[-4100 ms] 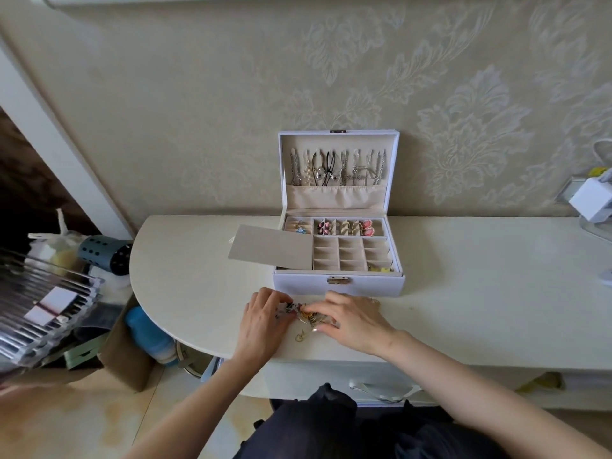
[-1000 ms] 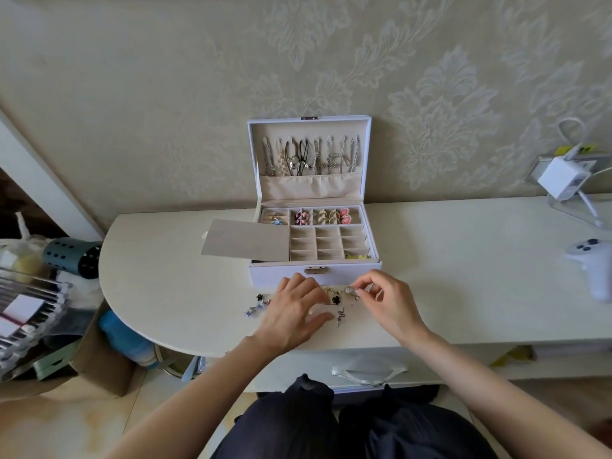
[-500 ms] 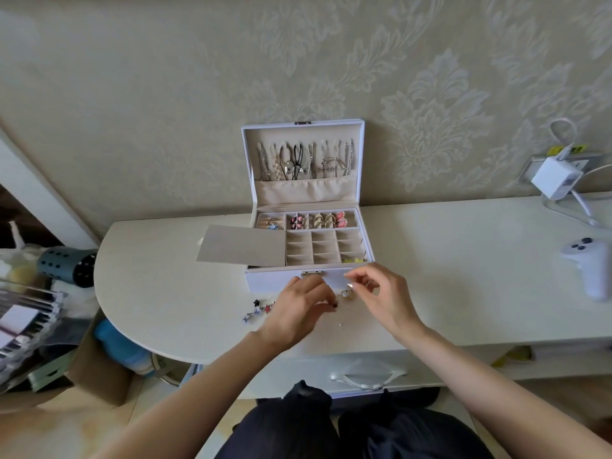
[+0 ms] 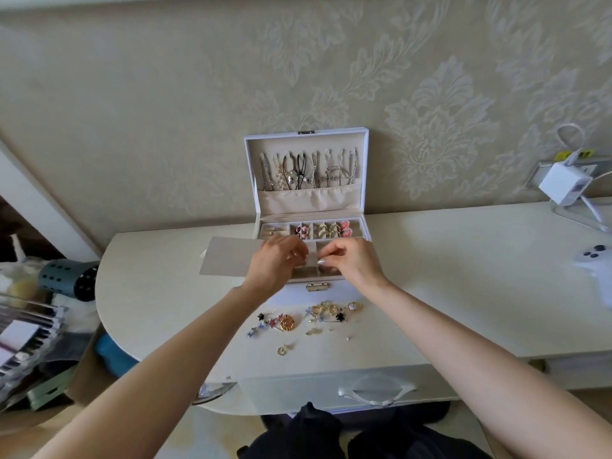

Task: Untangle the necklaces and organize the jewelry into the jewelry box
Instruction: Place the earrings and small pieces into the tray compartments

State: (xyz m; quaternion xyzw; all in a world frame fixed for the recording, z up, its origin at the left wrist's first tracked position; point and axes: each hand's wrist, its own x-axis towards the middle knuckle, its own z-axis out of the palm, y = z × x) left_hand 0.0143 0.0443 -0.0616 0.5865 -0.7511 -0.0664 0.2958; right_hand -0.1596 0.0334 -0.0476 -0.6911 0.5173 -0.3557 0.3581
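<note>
**Right hand** (image 4: pixel 352 265): thumb and forefinger meet in a pinch, the fingers (image 4: pixel 331 255) poised over the middle cells of the jewelry box (image 4: pixel 337 292). A small bright glint shows at the tips; I cannot tell whether it is a piece or a nail.

**Left hand** (image 4: pixel 275 265): fingers curled, tips turned toward the right hand and just beside it. Whether they hold anything cannot be told.

**Handling (judged):** the small pieces are very light, hard and slippery. Posts and hooks would bend easily, while chains are limp and quick to knot. Take studs and rings by the body between two fingertips, and lift chains by the clasp.

**Jewelry box:** white, open, at the back edge of the desk (image 4: pixel 447 276) against the wall, lid upright.
- Lid: necklaces (image 4: pixel 308 170) hang in a row, lower ends tucked into a gathered pocket (image 4: pixel 308 200).
- Back row: the left cell holds a few small gold pieces (image 4: pixel 275 230); the others hold pink and cream earrings (image 4: pixel 331 230).
- Middle and front cells: mostly hidden under the hands, contents not readable.
- Beige flap (image 4: pixel 228 260): lies out over the box's left side.

**Loose jewelry** (image 4: pixel 326 311): scattered between the box front and the desk's front edge, apart from both hands. It includes a round gold brooch (image 4: pixel 287 323) and a ring (image 4: pixel 354 305).

**White controller** (image 4: pixel 596 260): near the desk's right edge.
</note>
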